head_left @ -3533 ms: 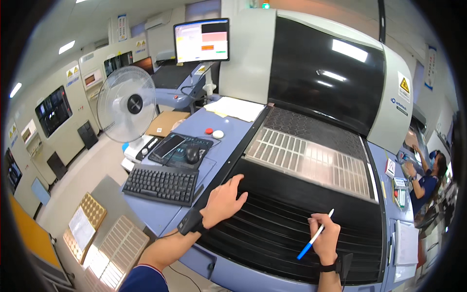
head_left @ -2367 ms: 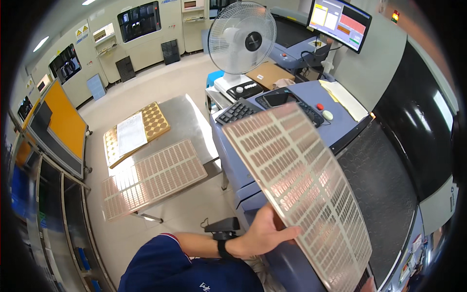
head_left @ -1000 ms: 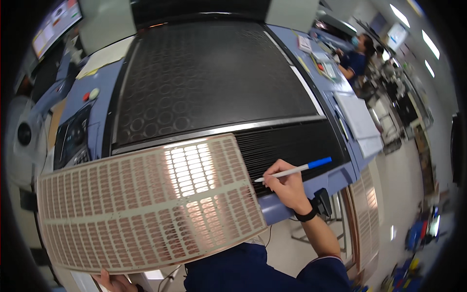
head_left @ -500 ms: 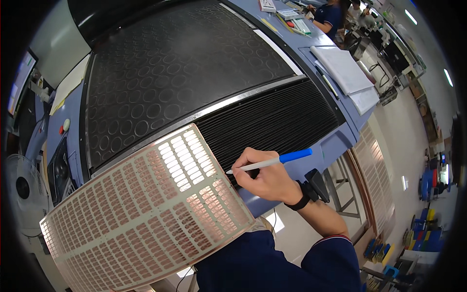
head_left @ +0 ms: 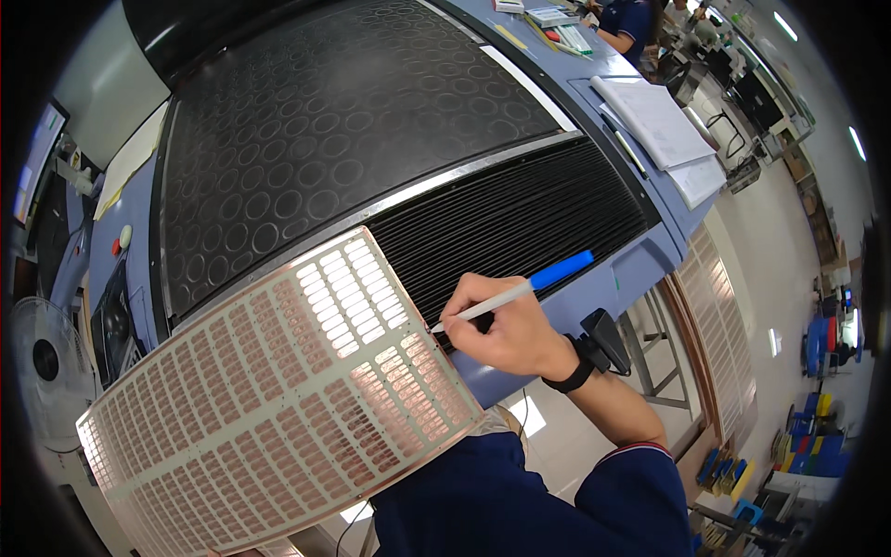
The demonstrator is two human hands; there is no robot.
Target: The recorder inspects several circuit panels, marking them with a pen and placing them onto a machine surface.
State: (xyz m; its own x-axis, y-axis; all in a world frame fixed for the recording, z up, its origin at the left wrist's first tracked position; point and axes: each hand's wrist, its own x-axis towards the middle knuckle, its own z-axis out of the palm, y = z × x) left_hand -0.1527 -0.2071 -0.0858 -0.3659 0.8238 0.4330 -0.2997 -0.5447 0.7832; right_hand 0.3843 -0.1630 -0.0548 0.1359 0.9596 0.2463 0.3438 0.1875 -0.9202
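My right hand [head_left: 501,325] pinches a white pen [head_left: 497,302] with a blue cap on its rear end. The pen's tip points left and meets the right edge of a large copper-coloured circuit board panel [head_left: 278,385], with rows of small repeated shapes. The panel slopes across the lower left, its far edge by a metal strip on the machine. Bright light reflects off its upper right part. A black band with a dark block is on my right wrist. My left hand does not show.
Beyond the panel lie a black machine bed [head_left: 306,139] with ring marks and a ribbed black section [head_left: 520,209]. White papers [head_left: 654,121] and a pen [head_left: 631,153] rest on the blue right side. A fan [head_left: 46,357] stands left. Another person [head_left: 622,28] is at the far right.
The pen has tilted slightly, its capped end swinging up and away. My right hand has shifted a little, still gripping the pen by the panel's edge. The whole view has moved slightly.
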